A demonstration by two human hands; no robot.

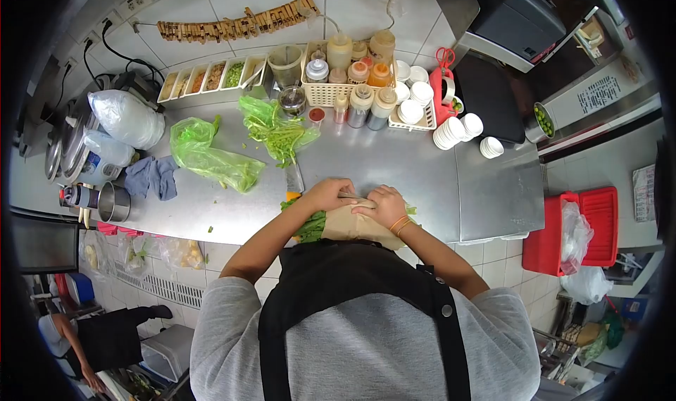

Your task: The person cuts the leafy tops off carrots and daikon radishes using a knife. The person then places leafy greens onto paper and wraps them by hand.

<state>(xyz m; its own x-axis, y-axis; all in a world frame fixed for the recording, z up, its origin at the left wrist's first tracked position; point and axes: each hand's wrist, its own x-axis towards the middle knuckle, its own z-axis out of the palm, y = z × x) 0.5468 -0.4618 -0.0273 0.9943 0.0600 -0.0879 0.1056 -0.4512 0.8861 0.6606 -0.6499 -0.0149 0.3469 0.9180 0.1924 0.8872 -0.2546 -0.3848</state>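
Note:
Both hands pinch the top edge of a sheet of brown paper (355,225) at the front of the steel counter. My left hand (329,195) is closed on the paper's upper left part. My right hand (386,206), with an orange band on its wrist, grips the fold beside it. Leafy greens (310,226) stick out from the paper's left side, and a little green shows at its right. Just beyond my left hand lies what looks like a knife blade (295,178). The paper's lower edge is hidden by my black apron.
Green plastic bags (218,160) and loose herbs (278,137) lie left on the counter. Behind are topping trays (211,78), a basket of sauce bottles (327,93) and white cups (448,133). A red cooler (549,239) stands right; another person (105,341) is lower left.

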